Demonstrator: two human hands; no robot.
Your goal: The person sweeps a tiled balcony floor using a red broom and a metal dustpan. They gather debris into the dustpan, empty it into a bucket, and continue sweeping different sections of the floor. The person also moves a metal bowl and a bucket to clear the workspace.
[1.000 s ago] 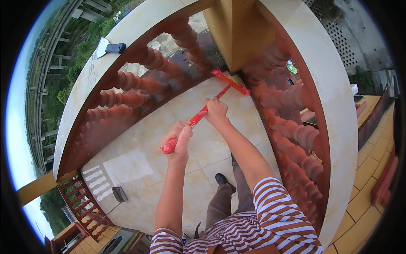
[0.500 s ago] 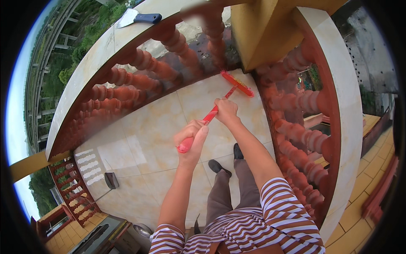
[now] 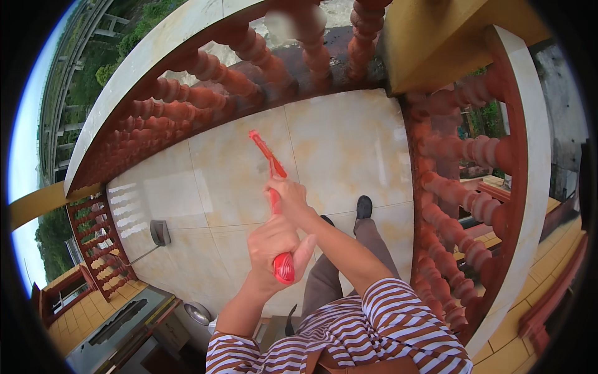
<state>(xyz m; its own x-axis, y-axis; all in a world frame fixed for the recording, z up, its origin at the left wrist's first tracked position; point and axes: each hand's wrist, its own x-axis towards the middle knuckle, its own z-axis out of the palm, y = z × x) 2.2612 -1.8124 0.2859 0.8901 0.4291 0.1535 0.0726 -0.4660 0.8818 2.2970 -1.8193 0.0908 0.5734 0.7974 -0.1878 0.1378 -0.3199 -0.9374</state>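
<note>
Both hands grip the long handle of a red broom (image 3: 265,151). My left hand (image 3: 273,246) is wrapped round its upper end, close to me, with the ridged grip end poking out beside the thumb. Farther down the handle, my right hand (image 3: 286,196) is closed round it. Beyond that hand, the broom's narrow red head is over the pale tiled floor (image 3: 349,143), left of the far corner. Whether the bristles touch the tiles I cannot tell.
Red baluster railings (image 3: 205,71) run along the far and left side, with more balusters (image 3: 464,149) at right. A yellow pillar (image 3: 430,43) stands in the far corner. A long-handled grey dustpan (image 3: 160,232) is at left. Beside a cabinet at lower left is a metal bowl (image 3: 198,313).
The broom head has swung left and nearer, away from the far corner. Both hands have shifted left and lower, still gripping the handle. The scraper on the rail has gone out of view.
</note>
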